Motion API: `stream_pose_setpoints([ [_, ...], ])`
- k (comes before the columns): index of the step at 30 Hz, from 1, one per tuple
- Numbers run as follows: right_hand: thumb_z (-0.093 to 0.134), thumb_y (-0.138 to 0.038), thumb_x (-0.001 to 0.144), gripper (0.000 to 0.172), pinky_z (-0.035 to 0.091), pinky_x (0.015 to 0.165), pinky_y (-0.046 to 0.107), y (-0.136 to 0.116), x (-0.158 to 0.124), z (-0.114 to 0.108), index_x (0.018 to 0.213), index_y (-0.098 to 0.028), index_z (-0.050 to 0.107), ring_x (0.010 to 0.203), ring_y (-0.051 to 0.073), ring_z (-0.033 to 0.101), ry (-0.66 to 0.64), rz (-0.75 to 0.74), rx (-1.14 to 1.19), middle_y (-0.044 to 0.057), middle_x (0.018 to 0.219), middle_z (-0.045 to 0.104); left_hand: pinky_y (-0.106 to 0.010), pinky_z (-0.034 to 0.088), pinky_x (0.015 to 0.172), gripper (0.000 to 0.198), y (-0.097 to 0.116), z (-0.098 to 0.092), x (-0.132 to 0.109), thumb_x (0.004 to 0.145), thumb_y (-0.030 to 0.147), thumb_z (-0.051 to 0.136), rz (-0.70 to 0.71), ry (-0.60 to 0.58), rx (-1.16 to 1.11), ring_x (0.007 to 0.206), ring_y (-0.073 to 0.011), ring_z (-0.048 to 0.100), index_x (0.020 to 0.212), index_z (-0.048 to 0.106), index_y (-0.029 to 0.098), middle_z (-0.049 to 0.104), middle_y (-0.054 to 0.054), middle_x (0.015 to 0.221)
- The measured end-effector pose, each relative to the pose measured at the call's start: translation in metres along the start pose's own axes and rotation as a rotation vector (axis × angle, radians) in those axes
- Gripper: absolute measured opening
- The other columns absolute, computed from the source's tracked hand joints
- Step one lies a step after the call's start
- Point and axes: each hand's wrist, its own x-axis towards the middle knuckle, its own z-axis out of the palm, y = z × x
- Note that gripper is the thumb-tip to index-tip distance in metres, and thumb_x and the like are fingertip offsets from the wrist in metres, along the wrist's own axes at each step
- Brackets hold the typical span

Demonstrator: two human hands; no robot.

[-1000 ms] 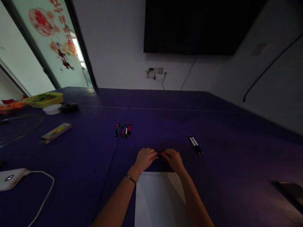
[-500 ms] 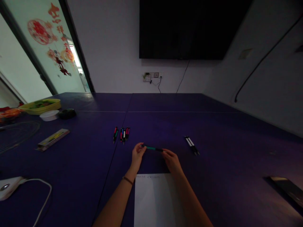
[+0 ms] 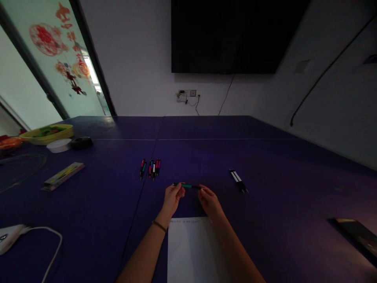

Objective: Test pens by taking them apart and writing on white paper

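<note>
A left hand [image 3: 172, 197] pinches one end of a teal-and-black pen [image 3: 188, 186], held level with its long axis running crosswise, while the right hand [image 3: 209, 201] clasps the other end, just beyond a white sheet [image 3: 188, 251] on the purple table [image 3: 88, 208].

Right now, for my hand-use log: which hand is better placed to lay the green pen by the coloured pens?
Probably left. The left hand holds the green pen at the end nearer the coloured pens, which lie on its side; the right hand holds the far end.
</note>
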Motion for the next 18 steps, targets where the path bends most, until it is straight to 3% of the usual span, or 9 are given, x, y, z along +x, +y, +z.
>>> stream_pose_setpoints([
  [8, 0.078, -0.026, 0.046, 0.026, 0.047, 0.054, 0.018, 0.0, 0.0, 0.005, 0.068, -0.017, 0.067, 0.054, 0.008, 0.055, 0.065, -0.004, -0.008, -0.002, 0.058, 0.061, -0.02, 0.033, 0.046, 0.033, 0.0, 0.001, 0.0, 0.061, 0.041, 0.067, 0.0, -0.034, 0.089, 0.045, -0.0066, 0.046, 0.075, 0.063, 0.011, 0.056, 0.0, 0.052],
  [11, 0.076, -0.03, 0.049, 0.031, 0.046, 0.054, 0.02, -0.003, -0.002, 0.009, 0.074, -0.016, 0.067, 0.055, 0.009, 0.055, 0.055, -0.006, -0.039, -0.001, 0.059, 0.062, -0.021, 0.033, 0.047, 0.033, 0.005, 0.003, -0.002, 0.063, 0.043, 0.063, 0.058, -0.014, 0.157, 0.046, -0.0067, 0.046, 0.076, 0.062, 0.012, 0.055, 0.001, 0.053],
  [13, 0.073, -0.033, 0.054, 0.039, 0.044, 0.052, 0.022, -0.01, -0.005, 0.012, 0.09, -0.017, 0.065, 0.052, 0.01, 0.054, 0.082, -0.102, -0.229, -0.001, 0.058, 0.061, -0.021, 0.033, 0.048, 0.03, 0.012, 0.004, -0.003, 0.066, 0.042, 0.061, 0.12, 0.013, 0.22, 0.046, -0.0066, 0.045, 0.075, 0.061, 0.013, 0.055, 0.002, 0.053],
  [15, 0.069, -0.035, 0.058, 0.046, 0.04, 0.051, 0.023, -0.019, -0.01, 0.018, 0.101, -0.02, 0.061, 0.048, 0.011, 0.051, 0.104, -0.279, -0.571, -0.003, 0.052, 0.059, -0.021, 0.031, 0.047, 0.026, 0.02, 0.007, -0.005, 0.066, 0.039, 0.062, 0.182, 0.029, 0.295, 0.045, -0.0062, 0.042, 0.068, 0.061, 0.014, 0.052, 0.004, 0.05],
  [18, 0.07, -0.032, 0.056, 0.03, 0.035, 0.053, 0.022, -0.03, -0.019, 0.033, 0.084, -0.023, 0.068, 0.049, 0.011, 0.048, -0.034, -0.477, -0.982, -0.003, 0.049, 0.057, -0.021, 0.028, 0.048, 0.025, 0.034, 0.016, -0.009, 0.062, 0.034, 0.067, 0.272, 0.006, 0.414, 0.047, -0.006, 0.039, 0.051, 0.056, 0.014, 0.046, 0.004, 0.047],
])
